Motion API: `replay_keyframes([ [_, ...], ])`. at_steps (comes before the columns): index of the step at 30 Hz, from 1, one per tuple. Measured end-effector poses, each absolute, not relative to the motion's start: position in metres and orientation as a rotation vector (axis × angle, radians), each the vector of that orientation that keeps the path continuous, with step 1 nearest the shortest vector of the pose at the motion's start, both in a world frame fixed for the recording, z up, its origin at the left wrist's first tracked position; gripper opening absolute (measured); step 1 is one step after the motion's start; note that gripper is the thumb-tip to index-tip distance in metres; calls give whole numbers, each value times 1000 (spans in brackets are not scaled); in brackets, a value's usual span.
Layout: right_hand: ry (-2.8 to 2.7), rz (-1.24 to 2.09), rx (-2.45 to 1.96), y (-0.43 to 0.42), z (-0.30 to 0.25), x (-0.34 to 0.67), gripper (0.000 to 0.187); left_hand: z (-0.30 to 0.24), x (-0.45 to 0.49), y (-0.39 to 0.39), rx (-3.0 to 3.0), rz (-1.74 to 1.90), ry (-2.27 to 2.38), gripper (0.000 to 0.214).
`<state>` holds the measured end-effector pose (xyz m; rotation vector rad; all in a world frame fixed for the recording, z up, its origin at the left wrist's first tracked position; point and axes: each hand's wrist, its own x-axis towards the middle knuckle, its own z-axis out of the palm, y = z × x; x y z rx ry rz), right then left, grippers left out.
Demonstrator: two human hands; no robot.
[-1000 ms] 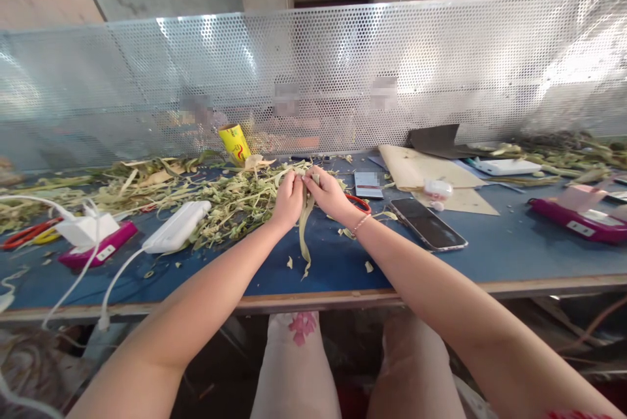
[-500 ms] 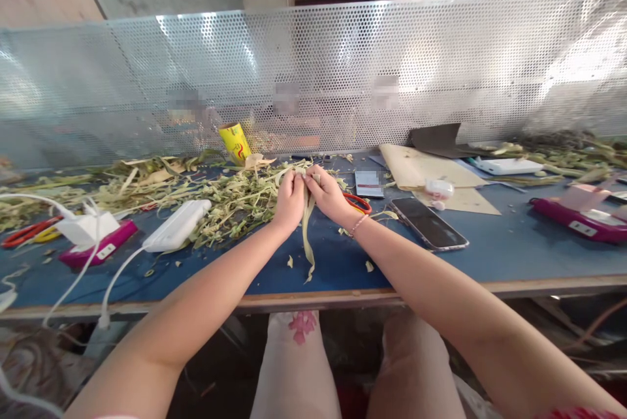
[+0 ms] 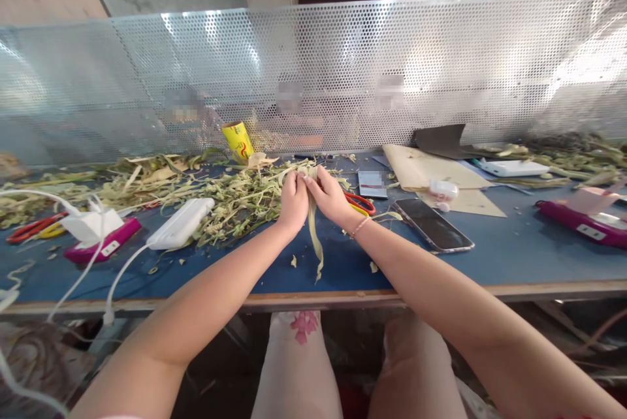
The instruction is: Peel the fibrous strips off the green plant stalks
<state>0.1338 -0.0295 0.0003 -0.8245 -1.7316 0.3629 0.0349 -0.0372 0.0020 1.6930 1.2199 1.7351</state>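
Note:
My left hand point(image 3: 294, 200) and my right hand point(image 3: 329, 196) meet above the blue table point(image 3: 490, 256), fingers pinched together on the top of a pale green leaf strip point(image 3: 316, 239). The strip hangs down between my wrists toward the table's front edge. Just behind my hands lies a heap of green leaves and stems point(image 3: 230, 194). Red and yellow scissors point(image 3: 360, 202) lie right beside my right wrist.
A phone point(image 3: 434, 224) and a small card point(image 3: 371, 184) lie to the right, with brown paper point(image 3: 431, 174) behind. At left are a white power bank point(image 3: 182, 223), a charger on a magenta scale point(image 3: 100, 243), and cables. A perforated metal screen point(image 3: 343, 73) backs the table.
Both hands stay pinched on the leaf strip. The hanging strip has grown slightly longer and swung a little right. The view has shifted slightly.

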Motion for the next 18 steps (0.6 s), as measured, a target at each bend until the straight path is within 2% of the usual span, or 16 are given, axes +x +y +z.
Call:
replay_keyframes([
  [18, -1744, 359, -779, -27, -3, 129, 27, -1, 29, -28, 1759, 1746, 1208, 26],
])
